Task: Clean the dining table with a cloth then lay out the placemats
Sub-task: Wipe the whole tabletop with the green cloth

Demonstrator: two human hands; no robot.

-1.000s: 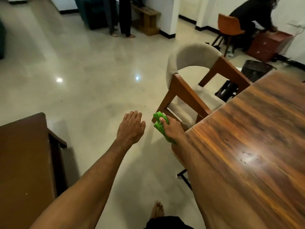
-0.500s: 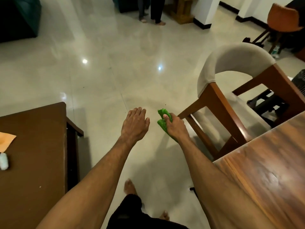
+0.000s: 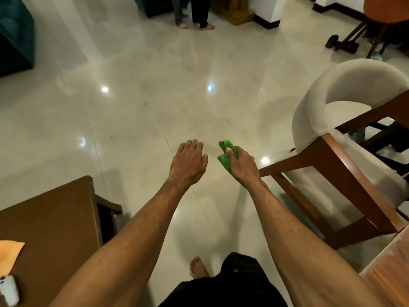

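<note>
I am clamping my right hand [image 3: 242, 168] around the bunched green cloth [image 3: 224, 161], probably soft and light; my left hand [image 3: 188, 162] is reaching flat, fingers together.

Brown side table [image 3: 55, 218] with orange sheet [image 3: 10, 249], white object [image 3: 8, 289]

A cream-backed wooden chair [image 3: 345, 74] is standing on the glossy tiled floor [image 3: 132, 96], a brown bench [image 3: 55, 218] is sitting at left, and two people [image 3: 200, 12] are standing barefoot beyond.
</note>
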